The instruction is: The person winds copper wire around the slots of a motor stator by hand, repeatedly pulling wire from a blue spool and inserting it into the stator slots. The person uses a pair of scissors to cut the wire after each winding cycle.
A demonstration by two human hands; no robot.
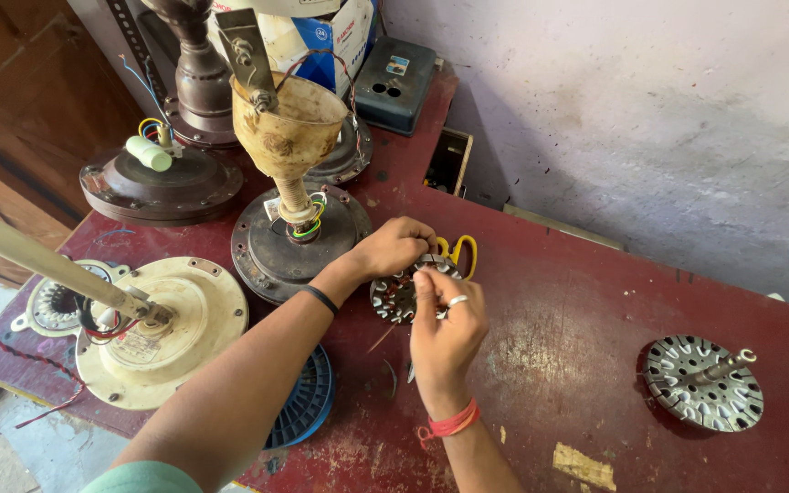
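Fingers [425, 285] of the right hand [447, 324] are pinching down on the near rim of a round slotted stator core [397, 294], while the left hand [395, 245] is curling closed over its far rim, so both hands are gripping the same piece. That core is lying flat near the middle of the red workbench [550, 347], a little toward the far edge. Yellow-handled scissors [460, 251] are lying just beyond it, partly hidden by the left hand. Crowding the left side, a dark fan motor housing [285, 246] with a rusty cream cup [287, 123] standing on its shaft is sitting just beside the left wrist, and a cream fan motor [162, 333] with a long rod is resting at the near left edge. A blue wire spool [308, 397] is showing under the left forearm. Toward the right end, well apart from the hands, a second slotted core [703, 382] with a shaft is lying by itself. A dark grey box [396, 82] is sitting at the far corner against the wall.
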